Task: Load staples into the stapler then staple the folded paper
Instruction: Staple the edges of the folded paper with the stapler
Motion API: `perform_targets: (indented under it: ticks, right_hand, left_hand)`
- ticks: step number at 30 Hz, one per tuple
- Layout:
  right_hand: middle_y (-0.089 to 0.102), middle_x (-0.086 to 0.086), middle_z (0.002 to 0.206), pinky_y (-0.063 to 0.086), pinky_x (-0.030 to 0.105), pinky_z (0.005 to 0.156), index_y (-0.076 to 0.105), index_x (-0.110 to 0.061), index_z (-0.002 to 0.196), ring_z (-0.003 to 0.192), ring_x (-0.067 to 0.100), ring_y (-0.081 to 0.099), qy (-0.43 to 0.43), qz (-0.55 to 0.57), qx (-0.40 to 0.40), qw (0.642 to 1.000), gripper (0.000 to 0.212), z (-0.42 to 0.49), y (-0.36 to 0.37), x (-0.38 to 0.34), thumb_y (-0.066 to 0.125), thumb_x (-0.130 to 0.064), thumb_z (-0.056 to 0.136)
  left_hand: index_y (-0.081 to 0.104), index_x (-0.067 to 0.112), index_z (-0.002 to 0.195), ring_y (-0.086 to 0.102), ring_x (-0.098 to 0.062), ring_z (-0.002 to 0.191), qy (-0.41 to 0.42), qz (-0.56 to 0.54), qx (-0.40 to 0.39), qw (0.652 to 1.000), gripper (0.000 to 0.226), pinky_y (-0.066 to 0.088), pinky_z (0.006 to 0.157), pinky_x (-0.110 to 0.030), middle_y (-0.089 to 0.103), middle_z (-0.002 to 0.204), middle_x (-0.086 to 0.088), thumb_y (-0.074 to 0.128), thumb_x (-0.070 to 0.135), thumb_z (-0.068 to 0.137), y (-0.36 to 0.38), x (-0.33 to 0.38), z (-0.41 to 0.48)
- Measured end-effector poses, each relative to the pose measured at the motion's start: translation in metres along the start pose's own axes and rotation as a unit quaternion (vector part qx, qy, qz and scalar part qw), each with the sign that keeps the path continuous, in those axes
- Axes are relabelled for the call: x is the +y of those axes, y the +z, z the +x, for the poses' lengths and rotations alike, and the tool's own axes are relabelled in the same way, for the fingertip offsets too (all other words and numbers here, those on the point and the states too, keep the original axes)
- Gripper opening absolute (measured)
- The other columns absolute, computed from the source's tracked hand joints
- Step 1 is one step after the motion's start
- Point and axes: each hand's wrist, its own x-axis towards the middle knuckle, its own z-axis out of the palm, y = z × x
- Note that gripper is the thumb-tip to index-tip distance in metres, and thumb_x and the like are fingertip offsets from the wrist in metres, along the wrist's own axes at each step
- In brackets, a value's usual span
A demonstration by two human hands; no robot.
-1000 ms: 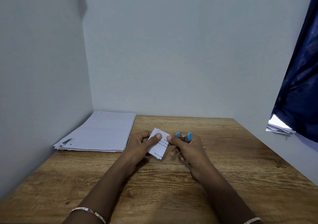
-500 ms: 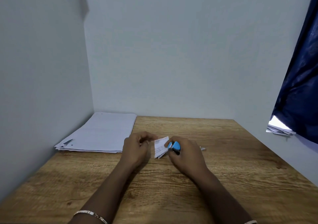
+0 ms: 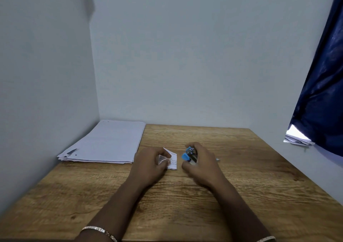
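the paper (image 3: 172, 161), folded small with print showing, sits near the middle of the table (image 3: 241, 186), pinched at its left side by the curled fingers and thumb of the left hand (image 3: 150, 165); whether its lower edge touches the wood cannot be told. just to its right, with a narrow gap between, the stapler (image 3: 189, 155) is held in the right hand (image 3: 203, 166), whose fingers wrap round it from the far side and thumb from below, its blue tip pointing toward the paper, metal showing above the blue. the two hands are level with each other, close but not touching. a small pale bit (image 3: 217, 159) lies on the wood just beyond the right hand, too small to name. a stack (image 3: 105, 145) of white sheets lies in the far left corner against the wall, well apart from the hands. each wrist bears a bracelet (image 3: 100, 230). a dark blue curtain (image 3: 323, 93) hangs at the right
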Motion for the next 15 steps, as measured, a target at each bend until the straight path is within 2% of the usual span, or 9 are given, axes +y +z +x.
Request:
perform_targets:
  ticks: [2, 5, 6, 9, 10, 13, 15]
  right_hand:
    - [0.066, -0.006, 0.110, 0.045, 0.010, 0.065, 0.057, -0.026, 0.126, 0.094, 0.006, 0.065, 0.015, 0.063, 0.043, 0.997, 0.050, 0.002, -0.008, 0.005, 0.076, -0.015, 0.080]
    - [0.072, -0.001, 0.100, 0.054, 0.025, 0.071, 0.063, -0.022, 0.109, 0.095, 0.018, 0.070, 0.025, 0.124, 0.155, 0.980, 0.024, 0.004, -0.022, 0.018, 0.074, -0.016, 0.089]
    - [0.072, -0.005, 0.097, 0.053, 0.025, 0.071, 0.064, -0.021, 0.106, 0.095, 0.020, 0.071, 0.032, 0.121, 0.187, 0.974, 0.022, 0.003, -0.028, 0.023, 0.076, -0.018, 0.088]
    - [0.067, -0.007, 0.098, 0.056, 0.030, 0.078, 0.064, -0.017, 0.119, 0.095, 0.017, 0.069, 0.079, 0.078, 0.251, 0.962, 0.049, -0.001, -0.038, 0.032, 0.086, -0.034, 0.079]
    - [0.066, -0.005, 0.096, 0.056, 0.032, 0.075, 0.064, -0.018, 0.115, 0.091, 0.017, 0.068, 0.087, 0.053, 0.266, 0.959, 0.050, -0.002, -0.039, 0.033, 0.087, -0.040, 0.076]
    - [0.066, -0.007, 0.087, 0.043, 0.022, 0.057, 0.065, -0.023, 0.096, 0.080, 0.013, 0.064, 0.075, -0.028, 0.249, 0.965, 0.037, -0.005, -0.033, 0.029, 0.086, -0.045, 0.074]
    - [0.069, -0.005, 0.085, 0.035, 0.019, 0.052, 0.068, -0.022, 0.092, 0.078, 0.012, 0.061, 0.064, -0.092, 0.206, 0.972, 0.033, -0.004, -0.024, 0.026, 0.083, -0.047, 0.075]
  left_hand:
    - [0.076, 0.030, 0.093, 0.064, -0.008, 0.098, 0.014, -0.018, 0.033, 0.999, 0.011, 0.051, 0.088, -0.036, 0.076, 0.103, 0.015, 0.070, 0.034, 0.085, 0.000, 0.001, -0.002]
    - [0.075, 0.029, 0.085, 0.063, -0.007, 0.091, 0.037, -0.034, 0.068, 0.996, 0.005, 0.051, 0.083, -0.036, 0.074, 0.092, 0.017, 0.070, 0.028, 0.086, -0.001, 0.002, -0.003]
    - [0.075, 0.028, 0.084, 0.063, -0.006, 0.089, 0.042, -0.035, 0.072, 0.996, 0.005, 0.051, 0.081, -0.035, 0.074, 0.090, 0.017, 0.070, 0.027, 0.086, -0.001, 0.002, -0.003]
    - [0.073, 0.028, 0.084, 0.062, -0.006, 0.086, 0.045, -0.036, 0.070, 0.996, 0.006, 0.051, 0.078, -0.035, 0.072, 0.089, 0.017, 0.069, 0.025, 0.087, -0.001, 0.004, -0.005]
    - [0.073, 0.028, 0.084, 0.062, -0.006, 0.086, 0.042, -0.035, 0.070, 0.996, 0.005, 0.050, 0.078, -0.035, 0.071, 0.089, 0.018, 0.069, 0.025, 0.087, 0.000, 0.004, -0.005]
    - [0.069, 0.028, 0.081, 0.060, -0.007, 0.083, 0.037, -0.034, 0.071, 0.996, 0.007, 0.048, 0.075, -0.034, 0.069, 0.087, 0.018, 0.070, 0.023, 0.087, -0.001, 0.004, -0.007]
    - [0.065, 0.031, 0.078, 0.059, -0.008, 0.082, 0.035, -0.031, 0.068, 0.997, 0.014, 0.046, 0.073, -0.032, 0.067, 0.084, 0.018, 0.071, 0.022, 0.087, -0.002, 0.006, -0.009]
